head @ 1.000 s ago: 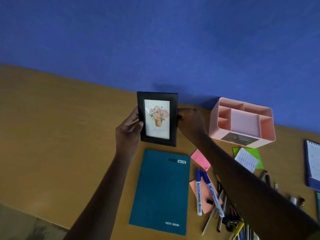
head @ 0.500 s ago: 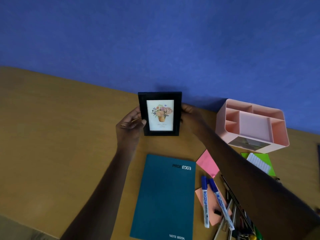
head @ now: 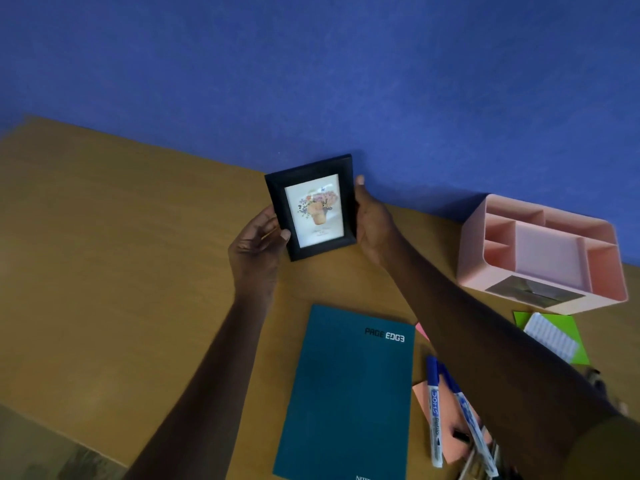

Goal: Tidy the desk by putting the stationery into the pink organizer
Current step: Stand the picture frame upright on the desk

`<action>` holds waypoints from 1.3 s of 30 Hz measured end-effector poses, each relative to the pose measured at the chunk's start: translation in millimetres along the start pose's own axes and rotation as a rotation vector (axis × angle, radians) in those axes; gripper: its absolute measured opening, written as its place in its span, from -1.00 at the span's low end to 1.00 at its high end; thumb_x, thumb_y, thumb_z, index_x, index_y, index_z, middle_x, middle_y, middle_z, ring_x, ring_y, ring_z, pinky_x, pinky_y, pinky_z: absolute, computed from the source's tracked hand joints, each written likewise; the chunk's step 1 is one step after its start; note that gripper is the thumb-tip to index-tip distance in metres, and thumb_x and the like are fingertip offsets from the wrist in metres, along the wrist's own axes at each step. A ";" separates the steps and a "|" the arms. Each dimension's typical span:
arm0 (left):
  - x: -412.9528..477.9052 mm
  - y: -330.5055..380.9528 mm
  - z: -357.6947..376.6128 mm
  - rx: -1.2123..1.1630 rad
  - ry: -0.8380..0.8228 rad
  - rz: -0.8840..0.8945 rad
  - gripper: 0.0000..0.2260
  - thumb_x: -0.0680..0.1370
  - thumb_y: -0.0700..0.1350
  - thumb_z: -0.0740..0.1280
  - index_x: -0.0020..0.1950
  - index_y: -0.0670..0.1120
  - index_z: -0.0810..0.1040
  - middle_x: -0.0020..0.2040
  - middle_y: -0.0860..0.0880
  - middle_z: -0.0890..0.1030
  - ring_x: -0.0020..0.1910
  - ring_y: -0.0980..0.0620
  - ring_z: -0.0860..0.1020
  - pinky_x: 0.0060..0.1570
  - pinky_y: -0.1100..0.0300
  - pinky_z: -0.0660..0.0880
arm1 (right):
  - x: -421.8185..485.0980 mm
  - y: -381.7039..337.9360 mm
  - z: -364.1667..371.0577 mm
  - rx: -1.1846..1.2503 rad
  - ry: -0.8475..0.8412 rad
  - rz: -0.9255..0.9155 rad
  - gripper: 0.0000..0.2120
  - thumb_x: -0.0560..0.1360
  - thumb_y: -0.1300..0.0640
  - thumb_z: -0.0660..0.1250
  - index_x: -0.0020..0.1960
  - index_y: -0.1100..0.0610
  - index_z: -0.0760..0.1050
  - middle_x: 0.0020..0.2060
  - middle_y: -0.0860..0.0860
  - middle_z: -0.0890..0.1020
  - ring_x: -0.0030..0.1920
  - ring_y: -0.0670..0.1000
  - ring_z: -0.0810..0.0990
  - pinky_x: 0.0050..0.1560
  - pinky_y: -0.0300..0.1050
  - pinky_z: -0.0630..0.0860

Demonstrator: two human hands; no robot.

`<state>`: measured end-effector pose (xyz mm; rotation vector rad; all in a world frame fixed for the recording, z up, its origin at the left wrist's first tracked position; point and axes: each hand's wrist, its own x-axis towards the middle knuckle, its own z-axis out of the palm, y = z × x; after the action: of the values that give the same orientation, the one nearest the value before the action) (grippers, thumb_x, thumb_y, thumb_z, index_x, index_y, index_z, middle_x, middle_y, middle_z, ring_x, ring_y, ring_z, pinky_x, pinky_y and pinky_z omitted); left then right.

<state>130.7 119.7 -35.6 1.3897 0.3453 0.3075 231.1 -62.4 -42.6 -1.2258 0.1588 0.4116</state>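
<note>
A small black picture frame (head: 310, 206) with a flower print stands near the desk's back edge, tilted a little to the left. My left hand (head: 258, 242) grips its left side, thumb on the front. My right hand (head: 372, 221) holds its right side from behind. The pink organizer (head: 540, 251) sits at the right against the blue wall, its compartments empty. Two blue markers (head: 450, 410) lie on an orange sticky pad (head: 420, 396) at the lower right, partly under my right forearm.
A teal notebook (head: 346, 393) lies flat in front of me. A green sticky pad (head: 575, 327) with a white strip on it lies below the organizer. More pens are bunched at the bottom right edge. The wooden desk (head: 121, 254) stretches left.
The frame has been moved back toward the wall and now tilts left. Both hands stayed on its sides. The view shifted, so the organizer and notebook sit lower right.
</note>
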 end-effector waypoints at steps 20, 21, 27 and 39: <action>-12.3 -20.6 -20.1 0.041 0.079 -0.178 -0.49 0.54 -0.36 0.53 0.48 -0.15 0.57 0.28 -0.08 0.72 0.27 0.08 0.69 0.37 0.10 0.58 | -13.2 8.3 1.5 -0.082 0.056 -0.080 -0.35 0.72 -0.36 0.00 0.37 0.09 0.61 0.27 0.02 0.73 0.33 -0.01 0.68 0.50 0.09 0.51; -15.7 -21.0 -21.1 0.031 0.105 -0.188 -0.49 0.54 -0.37 0.53 0.48 -0.16 0.56 0.28 -0.11 0.72 0.28 0.06 0.69 0.38 0.09 0.58 | -17.8 9.0 -1.8 -0.089 0.064 -0.084 -0.36 0.72 -0.36 0.00 0.35 0.07 0.61 0.26 0.01 0.73 0.33 -0.02 0.68 0.50 0.07 0.50; -50.1 -20.2 -19.5 0.012 0.305 -0.182 -0.53 0.59 -0.36 0.47 0.49 -0.18 0.54 0.34 -0.19 0.66 0.38 -0.09 0.63 0.40 0.06 0.55 | -67.1 13.4 -5.3 -0.165 0.222 -0.202 -0.28 0.55 -0.49 0.23 0.22 0.15 0.62 0.28 0.13 0.68 0.35 0.07 0.62 0.46 0.14 0.46; -191.3 -0.3 -17.7 0.672 0.150 -0.144 -0.66 0.56 -0.18 0.52 0.33 -0.05 0.67 0.23 -0.12 0.71 0.25 -0.16 0.65 0.23 -0.06 0.56 | -276.7 53.6 -48.0 -0.216 0.163 -0.074 -0.67 0.54 -0.07 0.51 0.24 0.04 0.64 0.11 -0.01 0.74 0.17 -0.02 0.70 0.15 -0.09 0.62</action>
<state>-50.8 57.4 -27.7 1.9905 0.7140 0.1798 -38.3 -153.5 -12.9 -1.4743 0.2114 0.2689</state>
